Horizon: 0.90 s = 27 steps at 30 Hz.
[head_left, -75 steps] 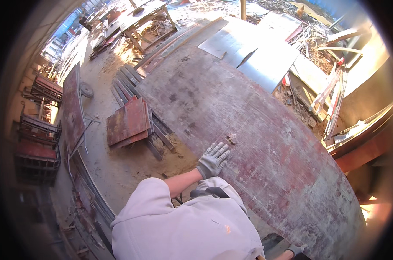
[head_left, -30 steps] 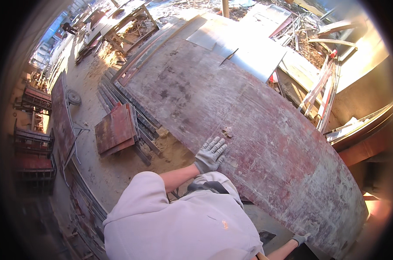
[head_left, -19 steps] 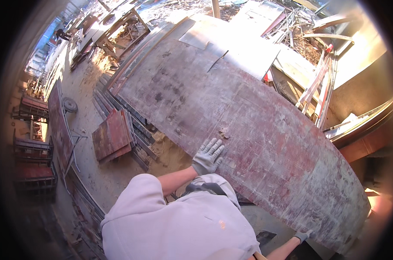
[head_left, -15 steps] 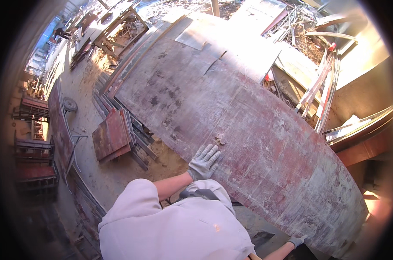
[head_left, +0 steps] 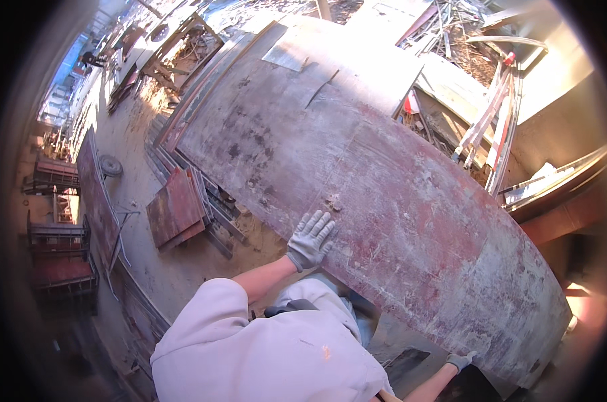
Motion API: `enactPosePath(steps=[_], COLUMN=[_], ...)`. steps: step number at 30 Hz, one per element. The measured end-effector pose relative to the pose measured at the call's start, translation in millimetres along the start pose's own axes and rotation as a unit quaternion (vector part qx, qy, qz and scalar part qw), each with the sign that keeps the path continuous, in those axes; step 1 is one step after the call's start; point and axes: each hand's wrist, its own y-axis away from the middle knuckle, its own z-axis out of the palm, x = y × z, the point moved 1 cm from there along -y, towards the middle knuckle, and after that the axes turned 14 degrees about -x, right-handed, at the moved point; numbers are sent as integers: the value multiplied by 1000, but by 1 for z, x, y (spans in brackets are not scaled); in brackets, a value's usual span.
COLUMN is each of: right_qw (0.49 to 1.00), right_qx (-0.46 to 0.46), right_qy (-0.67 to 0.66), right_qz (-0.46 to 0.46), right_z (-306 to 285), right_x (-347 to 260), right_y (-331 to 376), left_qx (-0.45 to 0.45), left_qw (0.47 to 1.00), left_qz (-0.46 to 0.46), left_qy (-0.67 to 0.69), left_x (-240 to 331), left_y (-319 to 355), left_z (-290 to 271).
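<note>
A large, weathered reddish-grey panel (head_left: 384, 194) stretches from the far middle to the near right, its surface scuffed and spotted. My left hand (head_left: 310, 240), in a pale grey work glove, lies flat on it at the near-left edge with the fingers out. Just beyond those fingertips is a small chipped patch (head_left: 332, 201). At the near-right edge of the same panel, my right hand (head_left: 460, 362), gloved too, grips the border; part of its fingers is hidden.
Stacked reddish boards (head_left: 175, 209) and dark bars lie left of the panel. Farther left are a wheel (head_left: 111, 165) and a long leaning panel (head_left: 96, 194). Long strips (head_left: 501, 127) and scrap fill the far right. A curved metal piece (head_left: 565, 181) stands at the right.
The view has shifted slightly, and the gap between my body and the panel looks a little wider. Both hands keep their places on the panel.
</note>
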Motion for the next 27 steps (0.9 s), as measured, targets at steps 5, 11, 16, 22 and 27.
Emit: enactPosePath(steps=[5,11,16,22,27], right_qw=[996,987,989,997,997], right_qx=[69,117,104,17,-1], right_qy=[56,110,62,-1,3], right_qz=[-18,-7,-86,-75,-71], right_z=[31,71,50,25,88], right_x=[-16,-32,-19,-8,-30], right_y=[32,82,66,5,-32], left_qx=[12,13,19,37,25], left_qw=[1000,1000,1000,999,1000], left_qz=[1,-6,-2,19,3], left_qy=[-5,0,9,-9,2], left_x=[2,-5,-4,-8,-13], left_y=[5,10,17,2,-54], left_z=[3,12,14,15,15])
